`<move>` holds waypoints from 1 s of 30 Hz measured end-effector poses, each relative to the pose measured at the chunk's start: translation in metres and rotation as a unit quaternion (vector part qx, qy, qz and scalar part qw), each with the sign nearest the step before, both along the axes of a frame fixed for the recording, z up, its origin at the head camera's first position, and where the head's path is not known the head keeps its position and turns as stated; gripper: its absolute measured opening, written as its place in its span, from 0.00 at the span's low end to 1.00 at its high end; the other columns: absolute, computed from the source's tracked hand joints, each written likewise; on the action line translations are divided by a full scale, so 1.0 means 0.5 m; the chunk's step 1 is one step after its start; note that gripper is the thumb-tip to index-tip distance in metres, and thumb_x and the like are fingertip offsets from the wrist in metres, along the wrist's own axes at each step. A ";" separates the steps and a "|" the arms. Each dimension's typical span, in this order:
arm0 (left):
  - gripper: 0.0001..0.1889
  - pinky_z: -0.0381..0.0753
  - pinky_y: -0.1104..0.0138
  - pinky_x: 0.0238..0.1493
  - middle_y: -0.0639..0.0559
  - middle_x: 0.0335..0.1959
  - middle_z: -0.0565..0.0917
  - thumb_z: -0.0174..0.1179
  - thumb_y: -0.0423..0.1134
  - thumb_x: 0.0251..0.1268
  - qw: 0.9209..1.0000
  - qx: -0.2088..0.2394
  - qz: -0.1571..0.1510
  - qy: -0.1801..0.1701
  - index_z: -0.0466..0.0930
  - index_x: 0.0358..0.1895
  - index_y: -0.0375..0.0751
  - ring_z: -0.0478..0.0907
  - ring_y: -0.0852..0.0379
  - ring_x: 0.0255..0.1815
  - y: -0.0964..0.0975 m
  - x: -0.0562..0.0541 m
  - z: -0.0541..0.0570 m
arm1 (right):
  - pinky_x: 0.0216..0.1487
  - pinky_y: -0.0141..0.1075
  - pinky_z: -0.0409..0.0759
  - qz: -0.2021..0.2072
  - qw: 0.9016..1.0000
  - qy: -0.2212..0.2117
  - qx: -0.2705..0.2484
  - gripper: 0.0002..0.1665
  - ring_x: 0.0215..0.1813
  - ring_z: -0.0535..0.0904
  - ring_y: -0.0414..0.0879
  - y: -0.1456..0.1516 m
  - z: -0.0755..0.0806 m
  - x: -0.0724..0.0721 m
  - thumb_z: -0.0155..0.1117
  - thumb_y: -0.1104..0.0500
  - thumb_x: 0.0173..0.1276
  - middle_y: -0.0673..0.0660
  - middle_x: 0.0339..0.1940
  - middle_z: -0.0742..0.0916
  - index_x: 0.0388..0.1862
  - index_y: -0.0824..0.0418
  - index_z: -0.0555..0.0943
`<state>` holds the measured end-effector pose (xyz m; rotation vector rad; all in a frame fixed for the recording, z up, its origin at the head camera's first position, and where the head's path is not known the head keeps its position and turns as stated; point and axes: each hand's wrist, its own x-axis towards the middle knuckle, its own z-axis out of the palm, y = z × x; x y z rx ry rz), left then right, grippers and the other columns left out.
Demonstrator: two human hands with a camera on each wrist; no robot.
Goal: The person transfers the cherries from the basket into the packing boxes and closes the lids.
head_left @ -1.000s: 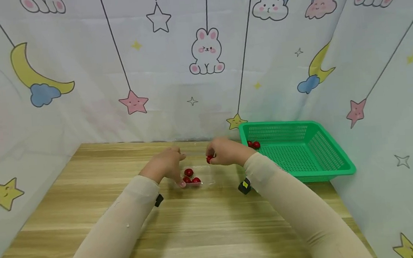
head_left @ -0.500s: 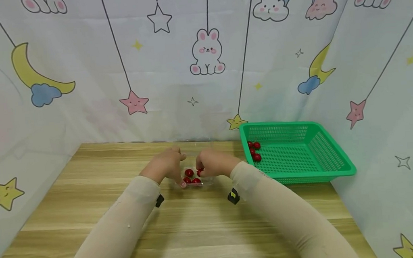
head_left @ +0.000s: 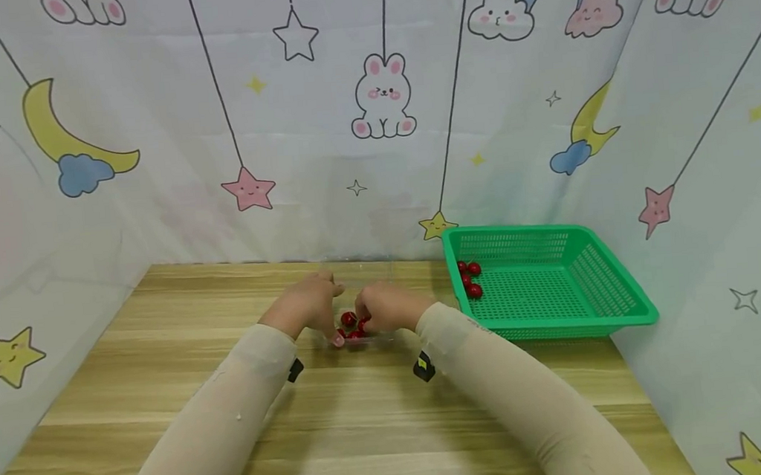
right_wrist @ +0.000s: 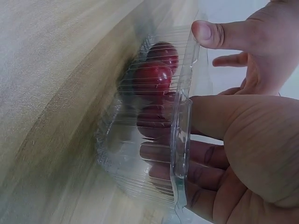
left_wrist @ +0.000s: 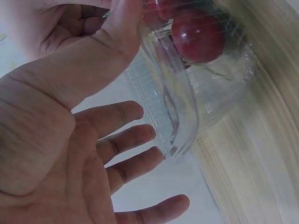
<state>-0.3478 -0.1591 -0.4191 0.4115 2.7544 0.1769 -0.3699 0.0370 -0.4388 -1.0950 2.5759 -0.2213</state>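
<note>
A clear plastic box (right_wrist: 181,140) rests on the wood-grain tabletop (head_left: 342,434), around the middle of its far edge, with red fruits (head_left: 349,318) inside it; a clear panel (head_left: 359,270) lies on the box's far side, toward that edge. The left hand (head_left: 307,307) is at the box's left end, its thumb (right_wrist: 205,33) on the near rim and its other fingers (left_wrist: 133,137) spread apart and nearly straight, gripping no fruit. The right hand (head_left: 391,307) reaches down into the box from the right, its fingers bent beside the fruits; whether they have hold of one I cannot tell. By the tabletop's far right corner sits a green basket (head_left: 565,324), four red fruits showing along its left wall. Both arms wear cream sleeves (head_left: 520,390), with a small black device (head_left: 424,366) under each wrist. Beyond the far edge hangs a pale cloth (head_left: 318,123) printed with rabbits, stars and moons.
</note>
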 end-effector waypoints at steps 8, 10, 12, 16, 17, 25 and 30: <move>0.63 0.84 0.38 0.74 0.41 0.82 0.72 0.92 0.57 0.52 1.000 -0.002 0.005 -0.003 0.67 0.91 0.47 0.72 0.36 0.81 0.000 0.005 0.004 | 0.71 0.52 0.89 -0.026 0.999 -0.028 -0.030 0.17 0.67 0.90 0.56 0.018 0.021 -0.007 0.69 0.55 0.87 0.60 0.64 0.93 0.64 0.63 0.91; 0.63 0.83 0.38 0.75 0.41 0.82 0.72 0.92 0.57 0.52 1.000 -0.003 0.007 -0.003 0.67 0.91 0.47 0.72 0.36 0.82 0.001 0.007 0.004 | 0.73 0.54 0.88 -0.037 0.998 -0.027 -0.035 0.19 0.69 0.89 0.57 0.032 0.039 -0.010 0.68 0.54 0.88 0.61 0.67 0.92 0.67 0.63 0.90; 0.63 0.82 0.37 0.76 0.41 0.83 0.72 0.92 0.57 0.52 1.000 -0.003 0.007 -0.002 0.67 0.91 0.47 0.71 0.35 0.83 0.001 0.008 0.004 | 0.72 0.54 0.88 -0.054 0.998 -0.022 -0.035 0.20 0.70 0.89 0.58 0.051 0.063 -0.013 0.67 0.52 0.89 0.60 0.69 0.91 0.69 0.62 0.89; 0.62 0.80 0.36 0.79 0.40 0.85 0.70 0.92 0.56 0.53 1.000 -0.004 0.004 0.004 0.66 0.91 0.47 0.67 0.33 0.88 0.003 0.011 0.004 | 0.72 0.55 0.89 -0.097 0.995 -0.012 -0.038 0.22 0.71 0.89 0.57 0.105 0.117 -0.025 0.65 0.49 0.91 0.59 0.72 0.90 0.73 0.59 0.87; 0.62 0.79 0.36 0.80 0.40 0.86 0.70 0.92 0.56 0.53 1.000 -0.006 0.003 0.006 0.66 0.91 0.47 0.66 0.33 0.88 0.004 0.012 0.004 | 0.72 0.55 0.89 -0.109 0.993 -0.010 -0.039 0.23 0.71 0.88 0.57 0.121 0.128 -0.030 0.64 0.49 0.91 0.59 0.73 0.89 0.73 0.58 0.87; 0.62 0.79 0.36 0.80 0.40 0.85 0.70 0.91 0.55 0.54 1.000 -0.008 0.000 0.008 0.66 0.91 0.45 0.67 0.33 0.87 0.009 0.015 0.006 | 0.73 0.58 0.87 -0.180 0.982 0.016 -0.044 0.25 0.71 0.87 0.62 0.253 0.175 -0.097 0.64 0.51 0.90 0.65 0.71 0.89 0.76 0.63 0.83; 0.62 0.78 0.36 0.82 0.38 0.88 0.67 0.92 0.54 0.53 1.000 0.000 0.005 0.004 0.67 0.90 0.45 0.66 0.32 0.89 0.012 0.015 0.007 | 0.74 0.61 0.86 -0.205 0.978 0.012 -0.036 0.27 0.72 0.86 0.65 0.323 0.170 -0.128 0.64 0.52 0.89 0.69 0.72 0.88 0.75 0.68 0.83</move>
